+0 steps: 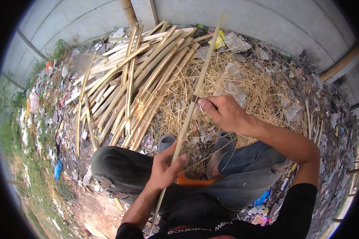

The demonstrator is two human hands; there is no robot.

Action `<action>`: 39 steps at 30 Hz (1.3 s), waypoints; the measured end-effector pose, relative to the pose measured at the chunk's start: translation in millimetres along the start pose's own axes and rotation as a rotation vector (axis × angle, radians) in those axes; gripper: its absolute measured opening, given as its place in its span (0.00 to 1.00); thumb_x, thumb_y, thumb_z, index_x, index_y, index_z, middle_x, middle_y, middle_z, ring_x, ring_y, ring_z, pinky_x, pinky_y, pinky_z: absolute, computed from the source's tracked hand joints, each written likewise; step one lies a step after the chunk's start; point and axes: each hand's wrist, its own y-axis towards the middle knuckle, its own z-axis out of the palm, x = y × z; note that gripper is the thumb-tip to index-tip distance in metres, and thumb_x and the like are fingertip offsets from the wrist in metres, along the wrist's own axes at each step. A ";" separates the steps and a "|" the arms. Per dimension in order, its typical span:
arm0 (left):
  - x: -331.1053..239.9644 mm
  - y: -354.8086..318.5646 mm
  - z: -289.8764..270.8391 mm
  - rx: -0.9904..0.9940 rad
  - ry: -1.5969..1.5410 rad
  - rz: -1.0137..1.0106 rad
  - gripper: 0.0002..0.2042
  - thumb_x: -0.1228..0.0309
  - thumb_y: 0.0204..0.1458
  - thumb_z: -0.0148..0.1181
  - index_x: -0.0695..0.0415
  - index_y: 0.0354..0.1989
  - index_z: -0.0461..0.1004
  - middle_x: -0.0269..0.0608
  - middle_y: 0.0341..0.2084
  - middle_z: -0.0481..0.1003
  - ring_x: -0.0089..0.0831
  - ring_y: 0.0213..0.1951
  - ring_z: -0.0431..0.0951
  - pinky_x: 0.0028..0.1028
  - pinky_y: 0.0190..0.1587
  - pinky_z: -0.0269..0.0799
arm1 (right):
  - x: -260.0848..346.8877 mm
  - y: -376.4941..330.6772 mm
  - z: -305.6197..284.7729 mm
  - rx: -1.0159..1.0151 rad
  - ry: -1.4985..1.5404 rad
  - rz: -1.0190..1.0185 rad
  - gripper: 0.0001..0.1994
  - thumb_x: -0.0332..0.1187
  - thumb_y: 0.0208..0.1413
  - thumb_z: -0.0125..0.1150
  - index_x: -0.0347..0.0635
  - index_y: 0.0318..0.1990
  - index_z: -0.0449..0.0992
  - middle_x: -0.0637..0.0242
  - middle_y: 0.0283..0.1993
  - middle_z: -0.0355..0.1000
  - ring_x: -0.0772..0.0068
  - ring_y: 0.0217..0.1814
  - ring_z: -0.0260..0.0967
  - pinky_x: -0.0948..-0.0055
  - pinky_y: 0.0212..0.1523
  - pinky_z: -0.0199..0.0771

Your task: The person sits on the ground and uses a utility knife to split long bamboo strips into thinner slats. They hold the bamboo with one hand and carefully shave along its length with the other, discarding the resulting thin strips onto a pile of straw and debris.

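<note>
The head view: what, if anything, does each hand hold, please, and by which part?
The left hand holds a pale strip by its lower part; the right hand, a small dark tool against the strip, its held end hidden.

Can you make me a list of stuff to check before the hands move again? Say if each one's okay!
1. Left hand has hold of the long strip: ok, thumb and fingers are around it.
2. Right hand has what looks like a small dark blade at the strip: ok.
3. Left hand away from the blade: ok, it is well down the strip.
4. Right thumb clear of the sharp edge: cannot tell, the edge is too small to see.
5. Gloves on: not ok, both hands are bare.
6. Strip's far end clear of the wall: cannot tell from this view.
</note>
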 end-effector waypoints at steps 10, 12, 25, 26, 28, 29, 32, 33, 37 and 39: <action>2.7 2.0 -2.9 0.005 0.117 0.029 0.25 0.72 0.65 0.57 0.63 0.71 0.64 0.28 0.34 0.76 0.11 0.27 0.67 0.17 0.28 0.65 | 20.4 -9.1 12.6 0.134 0.070 0.035 0.28 0.55 0.68 0.53 0.36 0.29 0.80 0.48 0.19 0.72 0.41 0.25 0.75 0.50 0.29 0.73; 5.1 4.0 -2.5 -0.012 0.093 0.014 0.25 0.72 0.66 0.57 0.63 0.70 0.64 0.28 0.34 0.76 0.11 0.26 0.67 0.17 0.28 0.64 | 17.8 -8.1 15.1 0.125 0.075 0.010 0.28 0.56 0.67 0.54 0.36 0.29 0.80 0.47 0.19 0.73 0.41 0.26 0.76 0.49 0.30 0.74; -107.0 20.3 -9.6 0.073 0.247 0.059 0.27 0.71 0.67 0.58 0.70 0.71 0.59 0.36 0.46 0.77 0.18 0.47 0.73 0.22 0.52 0.69 | 42.7 32.6 -34.0 -0.086 0.190 0.054 0.34 0.65 0.61 0.56 0.39 0.23 0.80 0.58 0.14 0.69 0.52 0.20 0.73 0.57 0.26 0.72; -118.2 31.9 -5.7 0.100 0.265 0.075 0.28 0.71 0.67 0.58 0.69 0.71 0.58 0.35 0.44 0.77 0.17 0.45 0.74 0.21 0.50 0.70 | 41.4 36.4 -43.7 -0.146 0.168 0.050 0.35 0.67 0.60 0.56 0.40 0.21 0.78 0.60 0.13 0.67 0.54 0.18 0.71 0.57 0.25 0.70; -131.1 50.9 4.3 0.098 0.279 0.066 0.27 0.70 0.67 0.58 0.68 0.71 0.60 0.29 0.36 0.75 0.13 0.35 0.72 0.18 0.37 0.69 | 35.8 43.6 -55.7 -0.198 0.049 0.098 0.36 0.69 0.59 0.55 0.41 0.21 0.78 0.61 0.13 0.67 0.54 0.19 0.72 0.58 0.25 0.71; -131.4 61.7 7.8 0.089 0.271 0.054 0.27 0.70 0.67 0.58 0.67 0.71 0.61 0.27 0.32 0.74 0.11 0.31 0.69 0.17 0.32 0.66 | 32.2 47.2 -61.0 -0.216 -0.015 0.118 0.36 0.70 0.58 0.55 0.41 0.21 0.78 0.62 0.13 0.67 0.54 0.19 0.72 0.58 0.26 0.71; -116.7 86.6 13.6 0.063 0.268 0.089 0.25 0.69 0.67 0.58 0.66 0.69 0.64 0.22 0.25 0.70 0.08 0.23 0.64 0.16 0.24 0.57 | 11.7 58.8 -50.6 -0.274 -0.070 0.120 0.38 0.73 0.56 0.54 0.42 0.21 0.78 0.61 0.13 0.67 0.52 0.20 0.73 0.56 0.27 0.73; -110.6 93.2 13.6 0.057 0.265 0.113 0.24 0.69 0.67 0.58 0.66 0.68 0.65 0.21 0.23 0.69 0.08 0.22 0.62 0.16 0.22 0.55 | 9.3 60.5 -50.3 -0.284 -0.080 0.126 0.38 0.74 0.56 0.54 0.42 0.21 0.78 0.61 0.13 0.67 0.52 0.21 0.74 0.55 0.27 0.73; -106.5 105.0 7.1 0.055 0.247 0.175 0.19 0.69 0.67 0.57 0.66 0.62 0.70 0.22 0.21 0.68 0.09 0.21 0.62 0.17 0.22 0.55 | 2.0 70.8 -46.3 -0.188 -0.108 0.145 0.37 0.73 0.57 0.53 0.43 0.25 0.80 0.59 0.15 0.70 0.51 0.23 0.76 0.54 0.29 0.75; -108.4 109.8 1.4 0.071 0.261 0.143 0.19 0.69 0.67 0.57 0.65 0.62 0.70 0.22 0.21 0.68 0.09 0.21 0.61 0.18 0.22 0.54 | 5.4 73.0 -47.7 -0.188 -0.103 0.148 0.36 0.72 0.57 0.53 0.43 0.24 0.80 0.58 0.15 0.71 0.50 0.23 0.75 0.54 0.28 0.75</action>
